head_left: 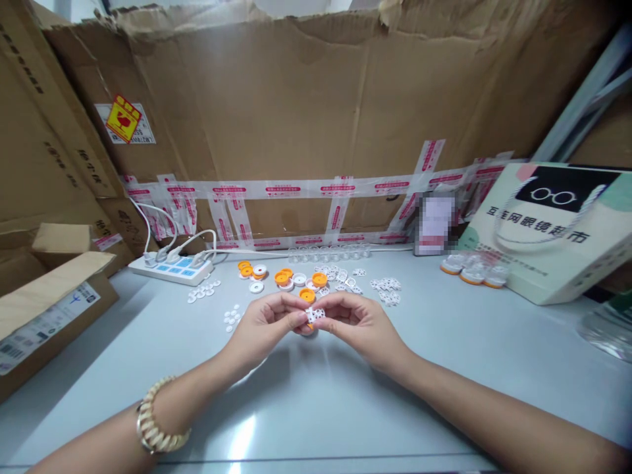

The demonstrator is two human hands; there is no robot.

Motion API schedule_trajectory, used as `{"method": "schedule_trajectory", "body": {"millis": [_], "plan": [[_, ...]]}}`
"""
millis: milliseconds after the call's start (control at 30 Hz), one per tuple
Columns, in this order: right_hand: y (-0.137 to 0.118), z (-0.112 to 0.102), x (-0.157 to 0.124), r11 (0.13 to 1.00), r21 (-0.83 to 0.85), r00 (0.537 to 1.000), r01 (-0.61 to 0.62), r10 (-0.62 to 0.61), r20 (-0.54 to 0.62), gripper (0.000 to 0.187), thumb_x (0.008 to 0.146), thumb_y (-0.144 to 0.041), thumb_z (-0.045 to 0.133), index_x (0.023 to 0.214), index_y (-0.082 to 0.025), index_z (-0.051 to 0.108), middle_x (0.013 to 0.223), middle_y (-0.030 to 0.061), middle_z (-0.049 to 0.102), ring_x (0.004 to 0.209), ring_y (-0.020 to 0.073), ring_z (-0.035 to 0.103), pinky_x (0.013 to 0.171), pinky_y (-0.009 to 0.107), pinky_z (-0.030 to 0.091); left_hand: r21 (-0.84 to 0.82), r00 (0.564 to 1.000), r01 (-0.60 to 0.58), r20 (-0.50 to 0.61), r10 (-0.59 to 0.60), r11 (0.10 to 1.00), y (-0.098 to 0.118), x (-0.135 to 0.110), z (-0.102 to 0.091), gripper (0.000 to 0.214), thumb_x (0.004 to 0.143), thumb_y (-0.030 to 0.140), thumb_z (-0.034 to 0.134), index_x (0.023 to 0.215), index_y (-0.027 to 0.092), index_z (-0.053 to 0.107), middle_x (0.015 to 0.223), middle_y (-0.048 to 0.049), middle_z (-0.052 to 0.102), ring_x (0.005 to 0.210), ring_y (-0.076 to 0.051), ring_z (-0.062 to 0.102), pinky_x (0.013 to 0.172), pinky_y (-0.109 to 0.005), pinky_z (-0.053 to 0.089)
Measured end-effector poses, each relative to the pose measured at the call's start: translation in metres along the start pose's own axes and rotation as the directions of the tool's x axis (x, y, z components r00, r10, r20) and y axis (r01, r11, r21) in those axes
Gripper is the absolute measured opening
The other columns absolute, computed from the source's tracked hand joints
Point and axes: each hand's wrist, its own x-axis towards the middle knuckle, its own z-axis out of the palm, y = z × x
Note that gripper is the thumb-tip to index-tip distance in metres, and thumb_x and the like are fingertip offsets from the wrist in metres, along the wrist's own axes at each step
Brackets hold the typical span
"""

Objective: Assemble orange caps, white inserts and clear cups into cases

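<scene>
My left hand (264, 324) and my right hand (356, 320) meet at the middle of the pale table (316, 395), fingertips pinched together. Between them they hold a small stack of white perforated discs (315, 315), with a bit of orange beneath it. An orange cap (307, 295) lies just behind my fingers. More orange and white caps (284, 278) and several loose white discs (386, 288) are scattered behind my hands. A beaded bracelet (154, 421) sits on my left wrist.
A white power strip (170, 268) with plugged cables lies at back left. Taped cardboard (316, 131) walls the back, with boxes (44, 303) at the left. A printed box (557, 230) stands at right, stacked caps (471, 268) beside it. A clear plastic bag (609, 326) sits at far right.
</scene>
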Motion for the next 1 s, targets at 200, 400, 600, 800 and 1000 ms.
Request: {"method": "schedule_trajectory", "body": {"millis": [200, 400, 600, 800, 1000], "plan": [[-0.002, 0.001, 0.003, 0.986, 0.134, 0.995, -0.100, 0.099, 0.019, 0.022, 0.062, -0.027, 0.075, 0.076, -0.018, 0.060, 0.073, -0.0010, 0.067, 0.070, 0.0144, 0.068, 0.071, 0.031, 0.055, 0.059, 0.999, -0.045, 0.003, 0.045, 0.997, -0.005, 0.002, 0.000, 0.019, 0.075, 0.029, 0.064, 0.085, 0.013, 0.062, 0.070, -0.0036, 0.068, 0.068, -0.016, 0.065, 0.070, -0.030, 0.052], [-0.001, 0.003, 0.002, 0.969, 0.194, 0.988, -0.154, 0.155, 0.014, 0.026, 0.059, -0.026, 0.076, 0.072, -0.018, 0.054, 0.074, -0.0017, 0.064, 0.072, 0.0133, 0.065, 0.073, 0.030, 0.053, 0.102, 0.996, -0.081, -0.022, 0.084, 0.991, -0.010, 0.001, 0.003, 0.018, 0.074, 0.029, 0.064, 0.082, 0.013, 0.061, 0.073, -0.0046, 0.068, 0.069, -0.016, 0.064, 0.070, -0.030, 0.052], [-0.001, 0.000, 0.000, 0.984, 0.125, 0.990, -0.124, 0.130, -0.045, 0.035, 0.056, -0.020, 0.076, 0.082, -0.022, 0.053, 0.064, -0.0070, 0.051, 0.063, 0.0090, 0.053, 0.064, 0.025, 0.047, 0.110, 0.995, -0.103, 0.010, 0.103, 0.989, -0.010, 0.000, 0.004, 0.017, 0.075, 0.027, 0.064, 0.085, 0.014, 0.061, 0.077, -0.0045, 0.067, 0.072, -0.016, 0.065, 0.072, -0.029, 0.053], [0.003, -0.002, 0.003, 0.982, 0.124, 0.990, -0.140, 0.140, 0.005, 0.029, 0.059, -0.024, 0.075, 0.080, -0.021, 0.055, 0.068, -0.0051, 0.053, 0.066, 0.0096, 0.054, 0.067, 0.025, 0.046, 0.192, 0.990, -0.137, 0.045, 0.131, 0.972, -0.013, 0.001, 0.003, 0.020, 0.076, 0.028, 0.062, 0.090, 0.013, 0.060, 0.084, -0.0073, 0.068, 0.075, -0.017, 0.066, 0.073, -0.030, 0.053], [0.007, -0.003, 0.005, 0.959, 0.195, 0.978, -0.206, 0.198, 0.058, 0.030, 0.060, -0.029, 0.077, 0.082, -0.018, 0.061, 0.073, -0.0020, 0.061, 0.070, 0.0109, 0.061, 0.073, 0.028, 0.048, 0.430, 0.967, -0.249, 0.058, 0.249, 0.868, -0.014, 0.001, 0.001, 0.016, 0.078, 0.025, 0.062, 0.090, 0.015, 0.064, 0.084, -0.0072, 0.070, 0.073, -0.016, 0.066, 0.072, -0.029, 0.052]]}}
